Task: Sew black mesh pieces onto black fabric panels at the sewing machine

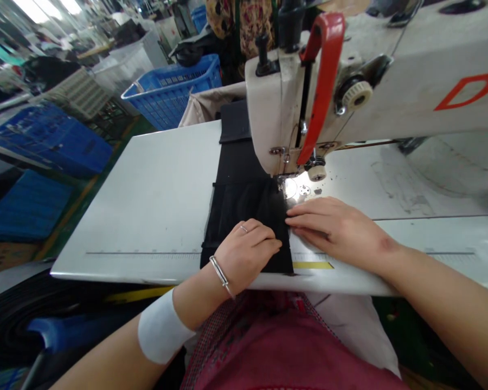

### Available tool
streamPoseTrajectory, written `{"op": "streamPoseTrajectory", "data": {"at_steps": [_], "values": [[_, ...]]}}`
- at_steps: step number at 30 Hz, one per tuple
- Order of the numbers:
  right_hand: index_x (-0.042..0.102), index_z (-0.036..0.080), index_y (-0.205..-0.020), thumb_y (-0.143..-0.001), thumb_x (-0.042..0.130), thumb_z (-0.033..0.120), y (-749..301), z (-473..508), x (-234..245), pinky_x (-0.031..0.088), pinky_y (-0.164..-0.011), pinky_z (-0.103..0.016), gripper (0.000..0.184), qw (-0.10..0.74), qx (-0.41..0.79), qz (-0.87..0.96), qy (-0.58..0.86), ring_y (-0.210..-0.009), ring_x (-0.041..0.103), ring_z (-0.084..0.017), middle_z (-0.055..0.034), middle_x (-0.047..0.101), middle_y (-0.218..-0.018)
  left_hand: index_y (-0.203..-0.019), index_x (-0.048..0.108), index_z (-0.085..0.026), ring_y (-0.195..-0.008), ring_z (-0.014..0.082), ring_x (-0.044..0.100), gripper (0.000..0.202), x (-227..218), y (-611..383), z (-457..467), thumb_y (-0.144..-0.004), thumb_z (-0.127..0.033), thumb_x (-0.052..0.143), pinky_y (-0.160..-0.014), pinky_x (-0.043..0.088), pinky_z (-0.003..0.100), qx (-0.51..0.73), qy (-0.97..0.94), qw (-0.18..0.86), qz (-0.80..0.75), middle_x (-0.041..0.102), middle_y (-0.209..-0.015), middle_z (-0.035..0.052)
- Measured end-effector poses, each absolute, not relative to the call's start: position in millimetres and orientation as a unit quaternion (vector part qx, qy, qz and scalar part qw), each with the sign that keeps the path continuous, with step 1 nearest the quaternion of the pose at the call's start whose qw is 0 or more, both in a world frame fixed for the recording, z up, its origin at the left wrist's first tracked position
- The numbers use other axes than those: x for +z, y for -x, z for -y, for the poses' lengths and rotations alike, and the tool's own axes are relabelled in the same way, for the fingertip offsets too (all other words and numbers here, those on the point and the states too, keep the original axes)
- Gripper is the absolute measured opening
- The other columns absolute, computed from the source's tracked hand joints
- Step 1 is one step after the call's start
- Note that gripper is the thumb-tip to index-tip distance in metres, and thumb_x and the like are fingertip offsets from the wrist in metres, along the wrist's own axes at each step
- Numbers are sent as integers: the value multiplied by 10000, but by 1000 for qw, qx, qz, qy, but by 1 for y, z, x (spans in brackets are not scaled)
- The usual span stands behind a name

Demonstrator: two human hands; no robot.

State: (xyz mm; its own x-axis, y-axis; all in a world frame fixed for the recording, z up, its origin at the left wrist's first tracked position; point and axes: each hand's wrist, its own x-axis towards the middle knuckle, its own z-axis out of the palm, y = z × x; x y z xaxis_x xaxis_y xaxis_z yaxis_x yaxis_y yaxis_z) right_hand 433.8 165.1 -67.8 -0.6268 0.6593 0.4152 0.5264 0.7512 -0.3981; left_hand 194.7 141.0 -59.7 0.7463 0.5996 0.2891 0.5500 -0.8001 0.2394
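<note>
Left hand (248, 249) and right hand (333, 227) lie flat, palms down, fingertips nearly meeting

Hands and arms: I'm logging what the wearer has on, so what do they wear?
The left hand has a thin silver ring, a silver bangle at the wrist and a wide white band around the forearm. The right hand shows no jewellery. Both forearms are sleeveless.

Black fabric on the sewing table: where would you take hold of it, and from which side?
Probably its near left corner, pinched from the front-left. The black fabric lies flat, so only an edge offers a grip; that corner is bare, while the left hand and right hand press the near right part and the sewing machine overhangs the far part.
</note>
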Motion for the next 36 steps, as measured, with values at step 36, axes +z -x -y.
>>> {"op": "streamPoseTrajectory", "data": {"at_steps": [36], "values": [[594,187,-1251,-918,536,200,-419,-139,-65,502,-928,-436,338,222,81,910,341,-1110,556,-240,-59,646,-1189,-1225,563,-170,-1287,242,462,308,-63,-199,-189,-955,-283,467,-1129,331,501,139,-924,76,-347,539,-1356,64]]}}
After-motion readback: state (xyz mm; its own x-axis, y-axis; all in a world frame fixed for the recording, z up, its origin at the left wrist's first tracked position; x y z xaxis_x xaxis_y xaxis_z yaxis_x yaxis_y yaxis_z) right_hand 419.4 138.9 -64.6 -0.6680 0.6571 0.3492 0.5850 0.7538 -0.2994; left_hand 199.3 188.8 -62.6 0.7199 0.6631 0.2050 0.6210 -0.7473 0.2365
